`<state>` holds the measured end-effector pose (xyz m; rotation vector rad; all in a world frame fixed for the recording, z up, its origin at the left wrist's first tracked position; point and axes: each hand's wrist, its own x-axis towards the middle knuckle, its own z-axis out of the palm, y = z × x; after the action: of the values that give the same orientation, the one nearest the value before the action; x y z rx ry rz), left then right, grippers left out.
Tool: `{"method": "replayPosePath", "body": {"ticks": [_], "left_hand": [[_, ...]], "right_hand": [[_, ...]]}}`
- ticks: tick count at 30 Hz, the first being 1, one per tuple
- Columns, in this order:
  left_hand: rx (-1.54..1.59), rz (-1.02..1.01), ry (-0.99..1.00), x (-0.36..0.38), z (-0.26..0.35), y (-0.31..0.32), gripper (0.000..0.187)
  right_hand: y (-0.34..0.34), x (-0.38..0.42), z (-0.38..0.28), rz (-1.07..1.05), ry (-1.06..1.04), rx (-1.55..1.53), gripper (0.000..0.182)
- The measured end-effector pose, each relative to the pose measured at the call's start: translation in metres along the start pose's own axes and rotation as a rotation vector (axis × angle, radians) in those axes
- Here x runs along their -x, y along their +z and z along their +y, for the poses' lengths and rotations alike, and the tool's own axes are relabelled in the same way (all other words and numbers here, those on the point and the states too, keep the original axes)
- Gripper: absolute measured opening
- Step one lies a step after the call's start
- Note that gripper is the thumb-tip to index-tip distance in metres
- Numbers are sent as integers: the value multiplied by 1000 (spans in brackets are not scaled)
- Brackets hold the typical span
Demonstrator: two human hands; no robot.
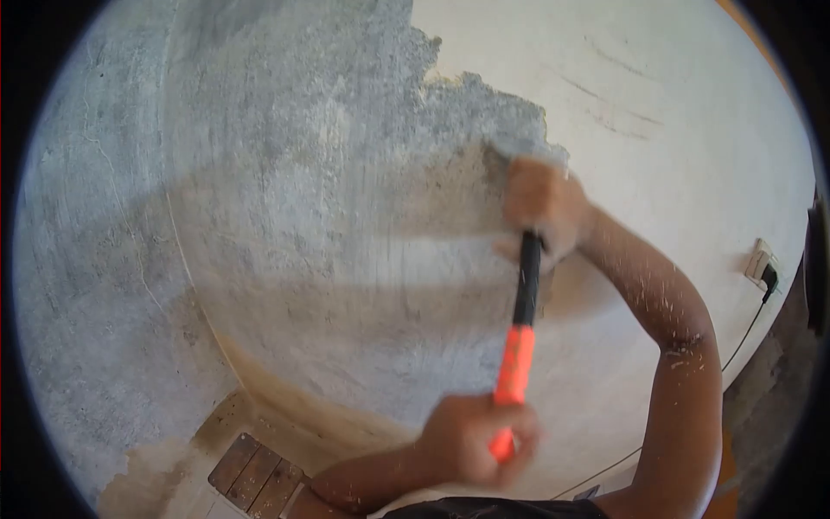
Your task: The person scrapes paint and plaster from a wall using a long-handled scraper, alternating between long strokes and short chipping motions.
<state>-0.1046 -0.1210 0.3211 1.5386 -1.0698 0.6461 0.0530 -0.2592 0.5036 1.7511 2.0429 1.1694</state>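
Note:
A long-handled scraper (528,281) with a black and orange handle slants up against the wall (320,190). My left hand (475,437) is closed around the orange lower end. Higher up, my right hand (545,199) wraps the tool close to its head, blurred by motion. The grey blade, partly hidden by that hand, lies at the ragged border between bare grey wall and pale coating (674,164). Pale flakes stick to my right arm (679,329).
To the right, a black plug sits in a wall socket (761,264), its cable (745,342) running downward. A brown slatted wooden piece (255,474) is at lower left, near the wall corner. Dark scratches mark the pale coating at upper right.

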Motion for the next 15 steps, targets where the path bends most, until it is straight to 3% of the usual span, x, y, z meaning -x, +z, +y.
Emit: {"method": "replayPosePath", "body": {"ticks": [2, 5, 8, 9, 12, 15], "left_hand": [[-17, -42, -60, -6, 10, 2, 20], [-226, 200, 78, -28, -44, 10, 19], [-123, 194, 67, -20, -25, 0, 22], [24, 102, 39, -9, -3, -4, 22], [-160, -164, -75, 1, 18, -7, 21], [-272, 154, -7, -17, -42, 6, 22]], "right_hand": [[-2, -1, -1, -82, 37, -23, 32], [-18, -9, 33, -95, 30, 229, 31], [-13, -13, 18, 0, 60, 158, 30], [-9, -10, 5, -38, 60, 54, 29], [11, 3, -5, -61, 30, -114, 28], [-7, -6, 23, -55, 53, 206, 29]]}}
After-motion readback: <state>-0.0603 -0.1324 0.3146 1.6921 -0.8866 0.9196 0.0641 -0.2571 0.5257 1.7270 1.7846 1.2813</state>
